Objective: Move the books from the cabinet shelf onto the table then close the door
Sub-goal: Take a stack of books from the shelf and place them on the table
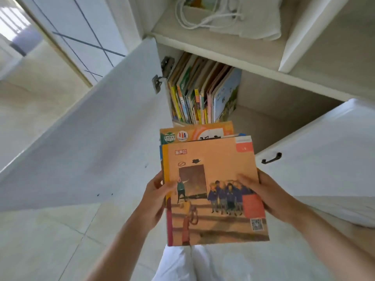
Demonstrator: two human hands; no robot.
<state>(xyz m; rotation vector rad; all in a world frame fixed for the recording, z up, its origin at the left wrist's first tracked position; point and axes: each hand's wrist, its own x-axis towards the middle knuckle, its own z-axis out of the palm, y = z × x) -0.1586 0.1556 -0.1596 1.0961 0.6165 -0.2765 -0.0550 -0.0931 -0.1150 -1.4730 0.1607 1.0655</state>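
I hold a small stack of picture books (213, 165) in front of the open cabinet, an orange cover with drawn figures on top. My left hand (157, 197) grips the stack's left edge with the thumb on the cover. My right hand (265, 193) grips its right edge, thumb also on top. Inside the lower cabinet shelf (269, 118), several more books (200, 94) stand upright, packed against the left wall. The cabinet's left door (97, 134) swings wide open toward me. No table is in view.
A right cabinet door (324, 157) with a dark handle (271, 158) stands partly open. The shelf above holds a white cloth bag with cords (233, 19). Pale tiled floor (50, 230) lies below, with my white-clad legs (203, 264) at the bottom edge.
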